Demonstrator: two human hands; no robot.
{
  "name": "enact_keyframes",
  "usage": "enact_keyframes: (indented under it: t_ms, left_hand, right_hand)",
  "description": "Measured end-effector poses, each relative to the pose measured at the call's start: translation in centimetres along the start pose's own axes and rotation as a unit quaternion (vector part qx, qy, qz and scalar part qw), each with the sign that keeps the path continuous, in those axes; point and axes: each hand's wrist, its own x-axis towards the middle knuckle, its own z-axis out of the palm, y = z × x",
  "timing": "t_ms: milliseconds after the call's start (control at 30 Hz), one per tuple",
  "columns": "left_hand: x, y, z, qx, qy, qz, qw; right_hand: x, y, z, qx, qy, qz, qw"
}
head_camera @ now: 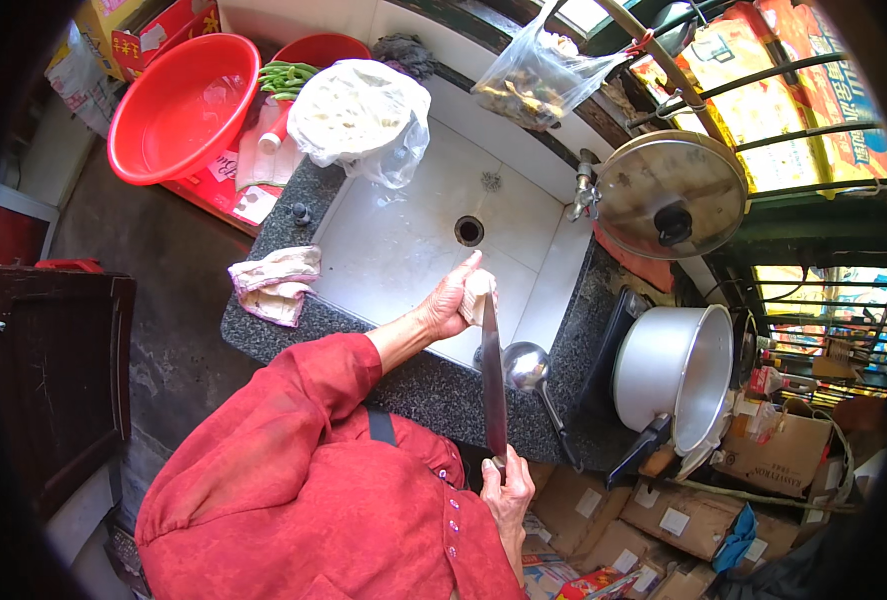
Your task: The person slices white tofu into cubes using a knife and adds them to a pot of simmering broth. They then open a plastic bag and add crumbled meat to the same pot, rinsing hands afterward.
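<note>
My left hand (443,306) reaches over the near side of a white-tiled sink (391,247), holding a pale, off-white piece of food (475,296) whose kind I cannot tell. My right hand (509,487) grips the handle of a long-bladed kitchen knife (494,375) beside my red jacket. The blade points away from me, and its tip end lies against or just beside the right side of the pale piece. A steel ladle (526,366) rests on the dark granite rim (428,394), its bowl partly behind the blade. Beyond my left hand is the round drain hole (469,231).
A clear plastic bag of white food (357,112) sits at the sink's far left corner, near green beans (286,79) and a red plastic basin (188,112). A cloth (277,285) lies on the left rim. Rightward are a tap (584,187), glass lid (668,195) and aluminium pot (661,375).
</note>
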Motion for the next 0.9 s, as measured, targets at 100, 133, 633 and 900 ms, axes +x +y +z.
enact_keyframes:
  t_ms: [100,133,633,900]
  left_hand:
    - [-0.3,0.0,0.4,0.001,-0.008,-0.005,1.000]
    - [-0.3,0.0,0.5,-0.004,-0.009,-0.004,1.000]
    - [-0.6,-0.3,0.9,0.026,-0.016,-0.024,0.999]
    - [-0.8,-1.1,0.7,-0.009,0.008,-0.022,1.000]
  right_hand:
    - [0.1,0.1,0.1,-0.007,-0.006,0.010,1.000]
    - [0.1,0.1,0.1,-0.007,-0.003,0.005,1.000]
    - [0.7,0.1,0.2,-0.022,-0.011,0.005,1.000]
    - [1.1,0.3,0.7,-0.027,-0.022,0.007,0.999]
